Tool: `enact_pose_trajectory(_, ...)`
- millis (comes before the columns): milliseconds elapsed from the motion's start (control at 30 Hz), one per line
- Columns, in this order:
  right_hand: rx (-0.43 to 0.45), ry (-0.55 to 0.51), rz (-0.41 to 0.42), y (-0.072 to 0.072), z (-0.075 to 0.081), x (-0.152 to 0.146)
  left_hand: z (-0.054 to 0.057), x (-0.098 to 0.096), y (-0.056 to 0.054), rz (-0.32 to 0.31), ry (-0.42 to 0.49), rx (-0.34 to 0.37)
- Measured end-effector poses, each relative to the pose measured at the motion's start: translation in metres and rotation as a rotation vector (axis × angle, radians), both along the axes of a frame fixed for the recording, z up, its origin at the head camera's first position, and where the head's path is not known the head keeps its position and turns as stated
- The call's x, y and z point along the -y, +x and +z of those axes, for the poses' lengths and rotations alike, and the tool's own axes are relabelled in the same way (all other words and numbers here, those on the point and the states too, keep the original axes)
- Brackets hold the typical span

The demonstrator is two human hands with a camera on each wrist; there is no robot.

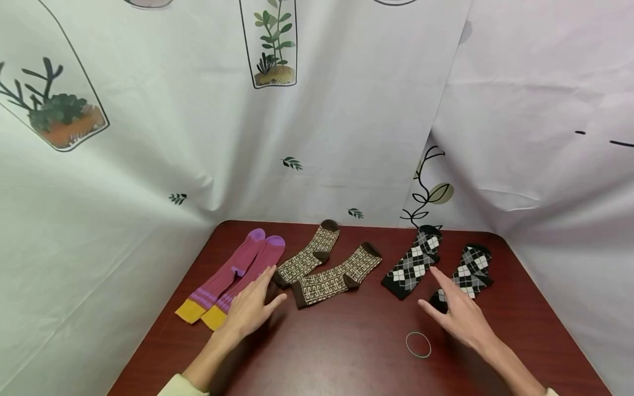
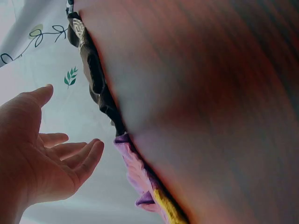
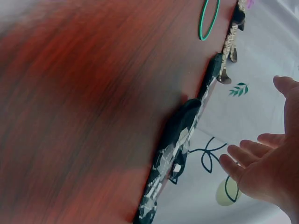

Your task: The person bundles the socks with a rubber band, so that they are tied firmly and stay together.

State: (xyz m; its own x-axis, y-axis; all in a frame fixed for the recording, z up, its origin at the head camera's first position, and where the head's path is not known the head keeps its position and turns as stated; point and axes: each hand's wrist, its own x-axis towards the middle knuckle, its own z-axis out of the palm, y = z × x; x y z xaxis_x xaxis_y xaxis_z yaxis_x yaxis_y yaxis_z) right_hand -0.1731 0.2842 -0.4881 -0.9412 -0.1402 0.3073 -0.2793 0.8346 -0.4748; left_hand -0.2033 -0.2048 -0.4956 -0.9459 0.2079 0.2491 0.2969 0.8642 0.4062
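Yellow-cuffed magenta knit socks point(image 1: 225, 274) flat on glossy dark-red worktop point(image 1: 346, 352), next to L hand point(image 1: 249, 308); black/white argyle socks point(image 1: 413, 263) near R hand point(image 1: 460, 314). Fingers straight-ish, thumbs spread, pinching nothing. Prob. best: align edges, pinch cuffs lightly, w/o stretching.

The table point(image 1: 346, 357) bears pink socks point(image 1: 225, 278) left of the left fingers point(image 1: 259, 282), brown socks point(image 1: 324, 283) to their right, checked socks point(image 1: 415, 261) beyond the right fingers point(image 1: 448, 286), a ring point(image 1: 430, 347) nearer.
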Motion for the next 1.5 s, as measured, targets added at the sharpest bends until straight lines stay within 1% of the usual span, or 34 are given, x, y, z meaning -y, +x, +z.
enact_pose_trajectory(167,-0.025,-0.034,0.002,-0.012,-0.003,0.006,-0.002,-0.004,-0.004,-0.001,0.01,0.0)
enact_pose_trajectory(300,-0.069,-0.059,0.016,-0.026,-0.007,0.008,-0.004,-0.008,-0.005,0.001,0.025,-0.017)
enact_pose_trajectory(400,-0.096,-0.075,0.024,-0.035,-0.008,0.011,-0.007,-0.012,-0.006,0.002,0.039,-0.015)
enact_pose_trajectory(500,-0.093,-0.092,0.01,-0.044,-0.009,0.013,-0.009,-0.016,-0.008,-0.001,0.045,-0.002)
enact_pose_trajectory(700,-0.032,-0.145,-0.015,-0.063,-0.011,0.021,-0.011,-0.022,-0.008,0.012,0.05,0.022)
enact_pose_trajectory(767,-0.013,-0.172,-0.008,-0.068,-0.013,0.025,-0.011,-0.022,-0.009,0.013,0.047,0.034)
enact_pose_trajectory(900,0.044,-0.263,0.023,-0.076,-0.016,0.033,-0.011,-0.024,-0.009,0.011,0.05,0.056)
enact_pose_trajectory(967,0.08,-0.317,0.039,-0.081,-0.017,0.037,-0.011,-0.024,-0.008,0.01,0.057,0.057)
enact_pose_trajectory(1067,0.116,-0.362,0.046,-0.087,-0.017,0.043,-0.011,-0.025,-0.007,0.002,0.064,0.047)
enact_pose_trajectory(1233,0.162,-0.371,0.053,-0.097,-0.017,0.05,-0.012,-0.028,-0.007,-0.01,0.056,0.028)
enact_pose_trajectory(1367,0.209,-0.342,0.056,-0.104,-0.02,0.055,-0.012,-0.03,-0.007,-0.007,0.047,0.023)
enact_pose_trajectory(1500,0.216,-0.313,0.042,-0.112,-0.021,0.057,-0.011,-0.033,-0.008,-0.009,0.047,0.024)
